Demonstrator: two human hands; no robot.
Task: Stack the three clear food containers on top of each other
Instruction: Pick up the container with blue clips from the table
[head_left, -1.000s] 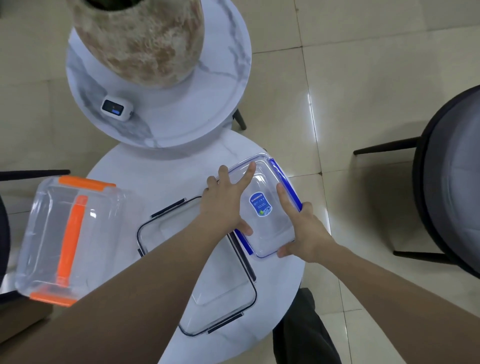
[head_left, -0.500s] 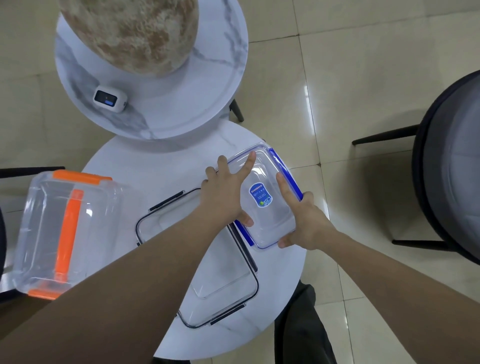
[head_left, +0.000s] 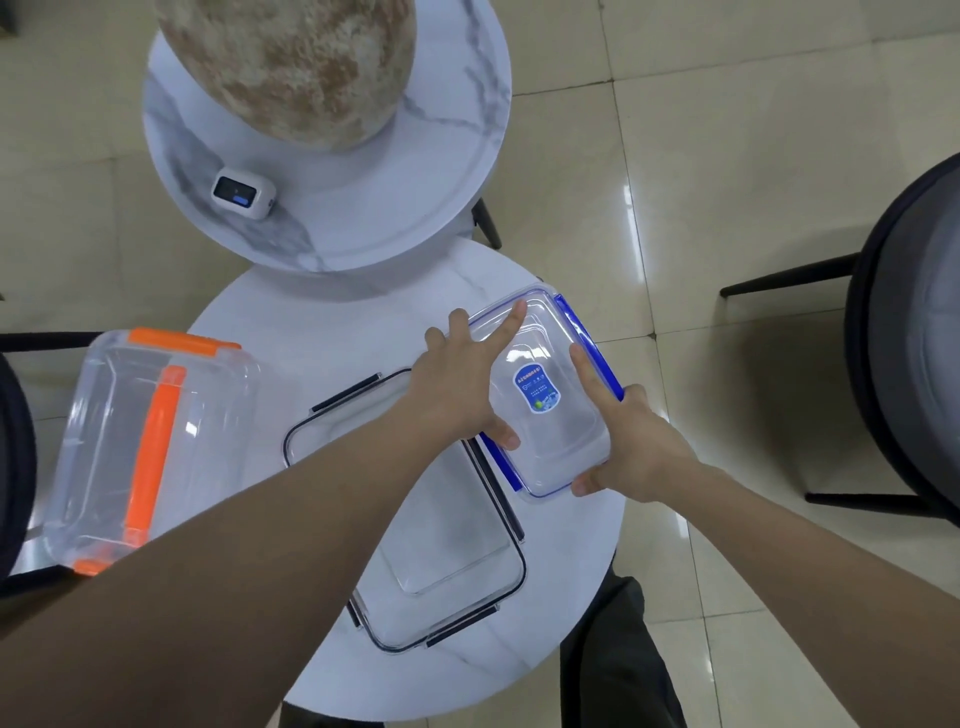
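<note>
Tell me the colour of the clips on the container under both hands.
Blue clips, seen in the head view.

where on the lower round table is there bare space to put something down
Free: the far-left part of the lower table, between the orange container, black-clipped container and upper table; also the near rim. Crowded: right side, where both hands hold the blue container.

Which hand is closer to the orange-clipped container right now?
Left. The left hand rests on the blue-clipped container, nearer the orange-clipped container at the table's left edge. The right hand grips the blue one's far side, farther away.
</note>
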